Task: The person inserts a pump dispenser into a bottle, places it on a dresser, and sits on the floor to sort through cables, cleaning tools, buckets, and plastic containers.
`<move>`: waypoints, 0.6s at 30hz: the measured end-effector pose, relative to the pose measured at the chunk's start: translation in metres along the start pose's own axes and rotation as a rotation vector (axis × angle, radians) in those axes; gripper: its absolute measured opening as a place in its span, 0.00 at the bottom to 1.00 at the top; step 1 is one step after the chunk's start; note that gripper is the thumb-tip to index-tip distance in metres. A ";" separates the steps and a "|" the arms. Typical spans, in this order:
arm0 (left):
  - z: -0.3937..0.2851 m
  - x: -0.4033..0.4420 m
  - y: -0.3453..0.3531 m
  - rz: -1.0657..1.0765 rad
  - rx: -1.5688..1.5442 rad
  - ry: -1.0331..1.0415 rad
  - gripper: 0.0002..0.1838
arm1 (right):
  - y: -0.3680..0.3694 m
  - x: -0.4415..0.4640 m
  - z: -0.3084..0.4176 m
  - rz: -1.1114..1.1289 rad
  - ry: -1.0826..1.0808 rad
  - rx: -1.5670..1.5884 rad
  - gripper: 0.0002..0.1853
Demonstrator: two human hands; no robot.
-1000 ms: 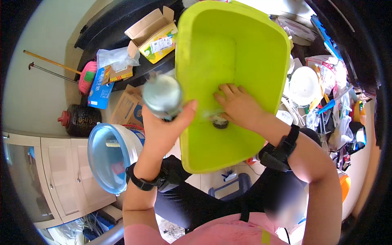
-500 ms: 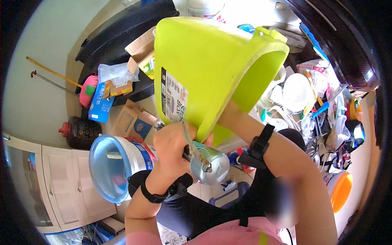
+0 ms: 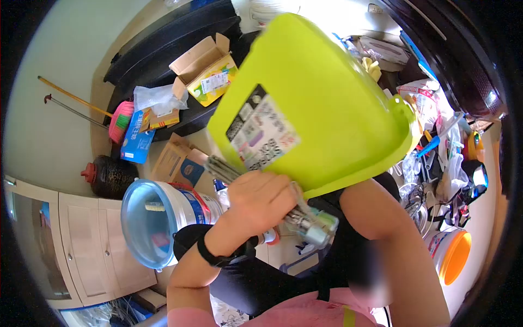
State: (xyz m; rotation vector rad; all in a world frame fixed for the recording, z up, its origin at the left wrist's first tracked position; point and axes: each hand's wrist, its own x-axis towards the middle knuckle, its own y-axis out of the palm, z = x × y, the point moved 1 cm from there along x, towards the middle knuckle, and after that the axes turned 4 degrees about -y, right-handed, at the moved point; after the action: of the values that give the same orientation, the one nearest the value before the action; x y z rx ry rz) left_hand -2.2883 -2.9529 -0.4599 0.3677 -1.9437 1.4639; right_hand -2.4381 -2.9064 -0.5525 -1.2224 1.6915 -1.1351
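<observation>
A lime-green plastic storage box (image 3: 327,103) with a printed label (image 3: 264,131) is tilted in front of me. My left hand (image 3: 261,199), at its lower edge, is closed around a blurred bundle of greyish, metallic-looking items (image 3: 220,169). A silvery, partly clear end (image 3: 321,229) sticks out on the bundle's right side. What exactly the bundle consists of I cannot make out. My right forearm (image 3: 368,204) runs up behind the box, which hides the right hand and its fingers.
A white bucket with a blue rim (image 3: 147,223) stands left, near an open cardboard box (image 3: 204,71), a dark jar (image 3: 111,177) and a pink broom (image 3: 120,122). Cluttered cables (image 3: 417,210), bags and tools lie right, beside an orange-lined bucket (image 3: 455,256).
The green box has turned and swung right, its opening now facing away. My left hand has moved right with the bundle. My right forearm, earlier reaching into the opening, is now behind the box.
</observation>
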 end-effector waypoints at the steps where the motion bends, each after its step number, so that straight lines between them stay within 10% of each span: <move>1: 0.000 0.000 0.006 0.018 0.033 0.035 0.08 | 0.002 -0.001 0.001 0.028 0.001 -0.002 0.22; 18: 0.079 -0.004 -0.018 -0.388 0.434 -0.186 0.12 | 0.040 -0.016 -0.049 0.307 0.105 0.147 0.28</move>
State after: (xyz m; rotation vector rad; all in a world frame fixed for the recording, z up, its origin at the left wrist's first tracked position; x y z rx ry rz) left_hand -2.3017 -3.0334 -0.4604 1.0453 -1.5550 1.6163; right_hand -2.4910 -2.8741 -0.5726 -0.7922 1.7670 -1.1253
